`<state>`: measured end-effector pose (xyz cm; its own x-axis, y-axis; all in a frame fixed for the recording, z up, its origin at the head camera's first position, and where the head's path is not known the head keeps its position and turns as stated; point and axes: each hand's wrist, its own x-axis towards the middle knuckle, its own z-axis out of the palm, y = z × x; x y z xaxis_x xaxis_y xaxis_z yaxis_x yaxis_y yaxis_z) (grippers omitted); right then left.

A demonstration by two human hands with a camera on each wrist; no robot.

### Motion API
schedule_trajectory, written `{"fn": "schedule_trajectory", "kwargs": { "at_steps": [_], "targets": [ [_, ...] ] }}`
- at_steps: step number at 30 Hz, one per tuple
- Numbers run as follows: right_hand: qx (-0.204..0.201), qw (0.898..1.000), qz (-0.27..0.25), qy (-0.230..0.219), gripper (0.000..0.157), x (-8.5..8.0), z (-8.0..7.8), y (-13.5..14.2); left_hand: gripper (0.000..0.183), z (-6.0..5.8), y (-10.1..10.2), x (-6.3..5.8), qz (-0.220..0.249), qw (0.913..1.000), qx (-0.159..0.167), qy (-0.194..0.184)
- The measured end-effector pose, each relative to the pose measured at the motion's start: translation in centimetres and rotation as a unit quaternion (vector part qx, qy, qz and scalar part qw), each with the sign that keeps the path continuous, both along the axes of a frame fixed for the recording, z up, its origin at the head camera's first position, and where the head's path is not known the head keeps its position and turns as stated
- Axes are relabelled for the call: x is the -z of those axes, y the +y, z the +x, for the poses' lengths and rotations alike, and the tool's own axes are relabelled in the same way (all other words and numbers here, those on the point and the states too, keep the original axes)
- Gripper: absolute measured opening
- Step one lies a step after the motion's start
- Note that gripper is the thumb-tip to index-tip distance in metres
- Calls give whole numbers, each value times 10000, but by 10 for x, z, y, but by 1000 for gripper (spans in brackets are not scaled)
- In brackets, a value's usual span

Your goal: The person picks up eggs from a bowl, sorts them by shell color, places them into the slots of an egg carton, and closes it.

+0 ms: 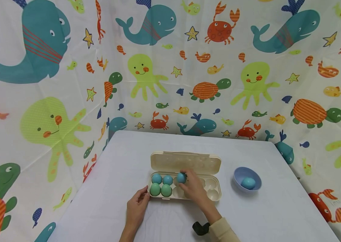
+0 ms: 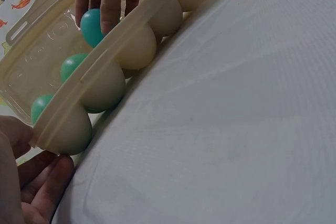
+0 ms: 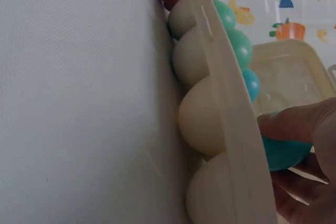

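Observation:
A cream egg carton [image 1: 214, 195] lies on the table with its lid [image 1: 162, 162] raised at the back. My left hand [image 1: 137, 206] grips the carton's left end, thumb at the rim and fingertips under the corner in the left wrist view. With thumb and fingers, my right hand [image 1: 194, 188] pinches a blue egg [image 1: 181, 177] over the third cup of the back row; the same egg [image 3: 286, 153] shows large in the right wrist view. Two blue eggs [image 1: 156, 178] sit in the back row's left cups, two green eggs [image 1: 155, 189] in front of them.
Right of the carton stands a periwinkle bowl [image 1: 239, 175] with a blue egg [image 1: 248, 183] inside. A white cloth covers the table [image 1: 122, 151]. Curtains [image 1: 164, 77] printed with sea animals hang behind and at both sides. A black device [image 1: 200, 228] sits at my right wrist.

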<state>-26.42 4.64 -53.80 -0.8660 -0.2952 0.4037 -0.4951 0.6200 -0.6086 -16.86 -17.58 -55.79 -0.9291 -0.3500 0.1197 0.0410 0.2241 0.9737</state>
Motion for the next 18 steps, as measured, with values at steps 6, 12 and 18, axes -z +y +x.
{"fn": "schedule_trajectory", "kwargs": {
  "at_steps": [6, 12, 18],
  "targets": [
    [39, 9995, 300, -7, 45, 7, -3, -5, 31, -1, -1, 1, 29, 10000, 18, 36],
    [40, 9985, 492, 246, 45, 13, -4, -7, 32, -2, -1, 2, 65, 10000, 22, 68],
    [-14, 9968, 678, 431, 47, 19, -6, -8, 31, -1, 0, 2, 75, 9999, -42, 70]
  ]
}}
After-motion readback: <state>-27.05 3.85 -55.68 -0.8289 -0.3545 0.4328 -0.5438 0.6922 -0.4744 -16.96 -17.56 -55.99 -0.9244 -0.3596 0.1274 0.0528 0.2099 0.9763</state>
